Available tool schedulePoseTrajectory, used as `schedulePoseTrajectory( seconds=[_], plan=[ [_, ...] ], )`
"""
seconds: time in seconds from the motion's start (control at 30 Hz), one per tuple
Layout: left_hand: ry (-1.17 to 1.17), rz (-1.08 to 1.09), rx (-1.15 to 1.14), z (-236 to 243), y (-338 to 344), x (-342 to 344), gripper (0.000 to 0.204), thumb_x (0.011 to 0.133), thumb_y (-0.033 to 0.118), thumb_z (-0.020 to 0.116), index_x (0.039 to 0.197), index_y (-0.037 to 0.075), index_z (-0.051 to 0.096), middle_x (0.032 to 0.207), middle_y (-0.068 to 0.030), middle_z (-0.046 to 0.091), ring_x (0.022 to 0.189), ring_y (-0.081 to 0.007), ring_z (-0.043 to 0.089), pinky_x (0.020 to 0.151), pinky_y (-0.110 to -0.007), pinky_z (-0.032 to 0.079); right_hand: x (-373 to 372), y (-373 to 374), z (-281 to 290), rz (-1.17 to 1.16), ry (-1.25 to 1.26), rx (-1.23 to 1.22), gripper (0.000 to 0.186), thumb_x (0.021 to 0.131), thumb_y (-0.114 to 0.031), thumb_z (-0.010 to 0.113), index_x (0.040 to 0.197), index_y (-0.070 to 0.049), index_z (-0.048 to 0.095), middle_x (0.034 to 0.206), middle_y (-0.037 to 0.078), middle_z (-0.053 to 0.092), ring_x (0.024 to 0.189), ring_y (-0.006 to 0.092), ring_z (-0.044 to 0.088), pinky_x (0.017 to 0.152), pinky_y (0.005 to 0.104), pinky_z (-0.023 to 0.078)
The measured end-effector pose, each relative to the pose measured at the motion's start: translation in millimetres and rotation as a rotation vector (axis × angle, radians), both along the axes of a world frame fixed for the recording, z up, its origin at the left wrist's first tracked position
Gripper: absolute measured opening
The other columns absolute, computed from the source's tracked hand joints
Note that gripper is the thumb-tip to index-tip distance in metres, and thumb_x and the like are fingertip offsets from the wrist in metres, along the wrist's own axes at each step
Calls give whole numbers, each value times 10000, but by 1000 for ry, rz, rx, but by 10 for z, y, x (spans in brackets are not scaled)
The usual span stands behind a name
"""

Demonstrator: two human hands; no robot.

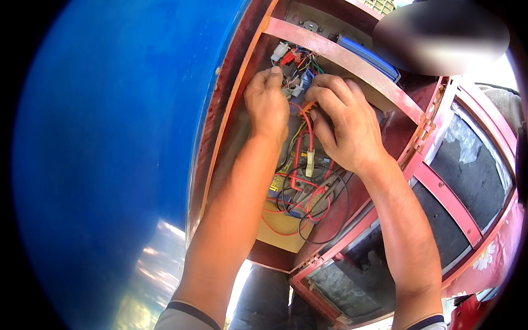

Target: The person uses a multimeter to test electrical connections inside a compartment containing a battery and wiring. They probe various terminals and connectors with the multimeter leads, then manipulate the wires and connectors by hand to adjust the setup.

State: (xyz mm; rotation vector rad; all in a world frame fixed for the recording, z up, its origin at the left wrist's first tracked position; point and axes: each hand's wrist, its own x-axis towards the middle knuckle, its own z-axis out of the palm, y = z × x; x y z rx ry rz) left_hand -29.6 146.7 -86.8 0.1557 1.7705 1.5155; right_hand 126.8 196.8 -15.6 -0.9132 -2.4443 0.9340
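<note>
Both my hands reach into a red metal box frame (341, 45) among a bundle of coloured wires (312, 64). My left hand (267, 104) is closed, thumb and forefinger pressed together at the wires; what lies between them is hidden. Just beyond its fingertips are a white plug connector (280, 51) and a red connector (289, 57). Another pale connector (297, 89) sits between the hands. My right hand (346, 118) has its fingers curled in beside blue wiring, with an orange piece (307, 108) by the thumb and fingertips. Its exact grip is partly hidden.
Below the hands, a red wire ends in a pale connector (310, 164), above pliers-like tools and looped red and black wires (322, 203). A blue finned box (368, 58) sits beyond the crossbar. A blue panel (121, 126) stands left; a hinged red-framed door (446, 206) hangs open right.
</note>
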Motion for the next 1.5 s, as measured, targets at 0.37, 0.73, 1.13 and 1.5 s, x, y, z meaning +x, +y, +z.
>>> schedulePoseTrajectory(
  seconds=[0.37, 0.73, 1.13, 1.5],
  plan=[
    [-287, 92, 243, 110, 25, 20, 287, 1059, 20, 609, 1319, -98, 638, 1156, -136, 742, 994, -191, 712, 911, -341, 579, -20, -11, 21, -8, 7, -7, 264, 860, -46, 711, 1122, -72, 689, 1249, 88, 654, 1073, 345, 649, 887, 465, 572],
    [-354, -33, 304, 120, -111, -31, 220, 1065, 37, 612, 1266, -41, 654, 1191, -111, 730, 1062, -175, 694, 979, -333, 549, -14, -5, 5, -31, 30, -37, 202, 893, -72, 720, 1094, -73, 698, 1221, 86, 666, 1062, 344, 657, 881, 465, 572],
    [-152, -49, 229, -66, -188, -28, 255, 1041, 36, 692, 1277, -43, 639, 1151, -111, 746, 1042, -149, 689, 955, -305, 542, -24, -7, 8, -35, 24, -56, 201, 894, -79, 725, 1093, -73, 696, 1215, 90, 661, 1070, 351, 658, 885, 468, 571],
    [680, -419, 191, 114, -372, -33, 192, 1034, 64, 660, 1209, 6, 714, 1124, -150, 716, 1063, -298, 708, 944, -394, 556, -20, 0, 7, -41, 29, -57, 198, 899, -80, 725, 1095, -73, 695, 1213, 94, 657, 1068, 351, 658, 873, 473, 572]
  ],
)
